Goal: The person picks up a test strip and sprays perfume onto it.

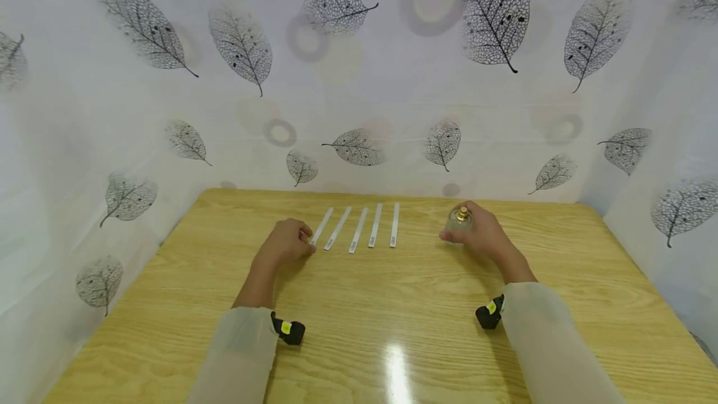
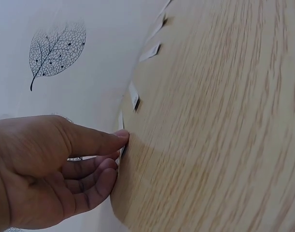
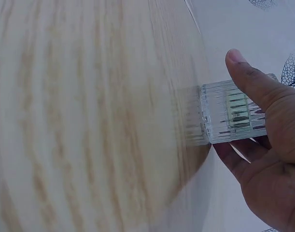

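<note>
My left hand [image 1: 287, 242] pinches the near end of the leftmost white paper strip [image 1: 322, 226] between thumb and forefinger. In the left wrist view the thumb [image 2: 106, 140] lies over that strip's end, and the other fingers curl loosely beneath. Several more narrow white strips [image 1: 359, 229] with small dark print at their near ends lie fanned out to the right. My right hand [image 1: 482, 232] grips a ribbed clear glass perfume bottle [image 3: 217, 113] with a gold sprayer top [image 1: 462, 212]. The bottle stands upright, its base at the tabletop, with thumb and fingers on opposite sides.
The light wood table [image 1: 359, 317] ends at the back against a pale curtain [image 1: 359, 92] printed with dark leaves, which also hangs along both sides. Each wrist carries a small black camera [image 1: 289, 331] at the sleeve cuff.
</note>
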A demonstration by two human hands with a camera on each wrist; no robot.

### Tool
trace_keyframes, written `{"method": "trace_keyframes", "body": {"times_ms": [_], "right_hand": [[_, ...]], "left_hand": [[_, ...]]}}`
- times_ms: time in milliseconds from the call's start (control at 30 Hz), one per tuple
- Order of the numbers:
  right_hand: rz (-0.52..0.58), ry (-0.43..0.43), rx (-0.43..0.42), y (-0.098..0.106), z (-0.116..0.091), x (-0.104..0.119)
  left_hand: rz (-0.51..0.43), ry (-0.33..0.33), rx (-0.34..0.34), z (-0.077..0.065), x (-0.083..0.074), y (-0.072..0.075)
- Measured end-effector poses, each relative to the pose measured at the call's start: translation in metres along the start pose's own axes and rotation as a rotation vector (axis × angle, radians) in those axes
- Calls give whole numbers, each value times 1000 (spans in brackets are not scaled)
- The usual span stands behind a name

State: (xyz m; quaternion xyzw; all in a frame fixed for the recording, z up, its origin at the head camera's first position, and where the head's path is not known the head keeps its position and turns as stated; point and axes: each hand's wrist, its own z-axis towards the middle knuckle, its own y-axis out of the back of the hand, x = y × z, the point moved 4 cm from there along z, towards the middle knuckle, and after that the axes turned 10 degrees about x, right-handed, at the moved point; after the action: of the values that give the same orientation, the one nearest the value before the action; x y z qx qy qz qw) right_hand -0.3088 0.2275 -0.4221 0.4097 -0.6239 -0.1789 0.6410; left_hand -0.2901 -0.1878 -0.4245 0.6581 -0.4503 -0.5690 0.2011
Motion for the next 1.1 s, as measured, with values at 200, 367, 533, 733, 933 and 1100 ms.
{"method": "trace_keyframes", "body": {"times_ms": [200,367,533,733,933,1100], "right_hand": [[62,4,16,-2,3,-4],[81,13,28,-2,4,-5],[81,10,35,-2,5,-6],[63,8,32,-1,4,-6],[79,20,34,0,5,-7],[97,41,18,-1,6,-5]], "left_hand": [[-43,69,-16,0,-3,0],[-70,103,-50,0,-4,0],[-96,124,-56,1,-2,1],[-151,126,-45,2,2,-1],[-181,126,-41,3,7,0],[-213,133,-34,4,9,2]]}}
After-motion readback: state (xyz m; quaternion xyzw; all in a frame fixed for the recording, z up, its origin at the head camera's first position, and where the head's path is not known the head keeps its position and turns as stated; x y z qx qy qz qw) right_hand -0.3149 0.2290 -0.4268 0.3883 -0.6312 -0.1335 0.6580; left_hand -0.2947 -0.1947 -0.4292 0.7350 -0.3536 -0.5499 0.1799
